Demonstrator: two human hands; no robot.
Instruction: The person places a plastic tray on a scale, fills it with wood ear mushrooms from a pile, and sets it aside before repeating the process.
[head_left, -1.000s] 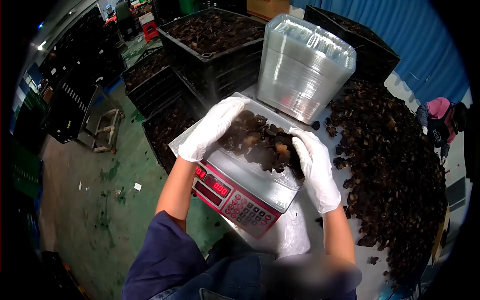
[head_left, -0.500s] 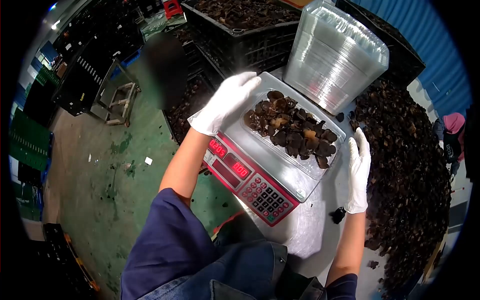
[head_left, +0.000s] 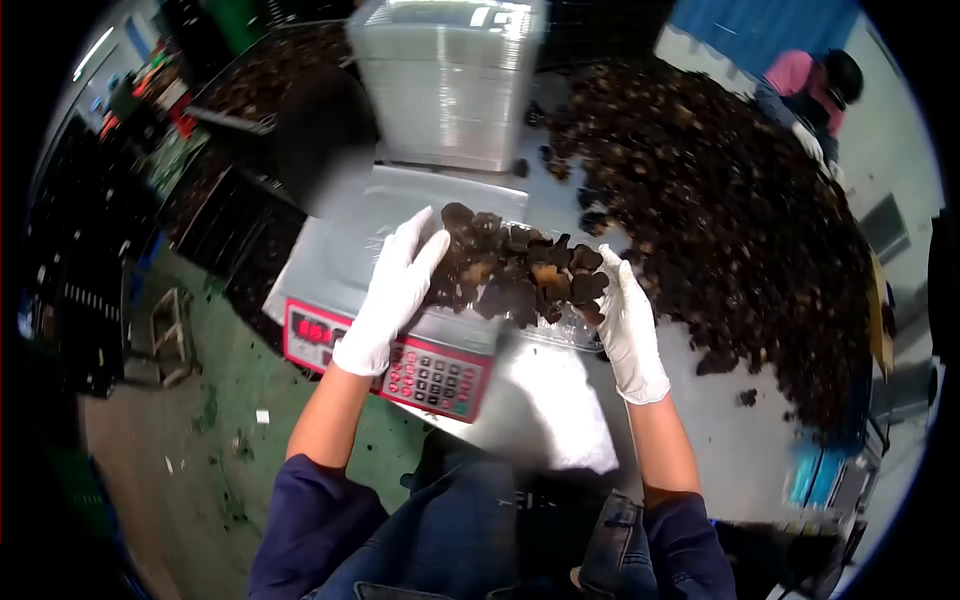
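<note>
A clear plastic tray (head_left: 565, 334) filled with dark, wrinkled fungus pieces (head_left: 520, 270) is between my two white-gloved hands. My left hand (head_left: 395, 285) grips its left end, thumb and fingers at the edge of the pile. At the right end, my right hand (head_left: 630, 330) holds the tray's side with its fingers along it. The tray overlaps the right part of the scale's metal plate (head_left: 345, 235) and reaches past it. Below the plate, the scale's red panel (head_left: 430, 378) shows its keypad; the lit digits are blurred.
Behind the scale stands a tall stack of clear trays (head_left: 440, 90). A large heap of dark fungus (head_left: 730, 220) covers the table's right side. Black crates (head_left: 240, 215) stand at the left. Another person (head_left: 805, 90) is beyond the heap at the upper right.
The tray has moved off the middle of the scale plate toward the right. Both hands, apart from the tray before, now hold its ends. The view has swung to the right.
</note>
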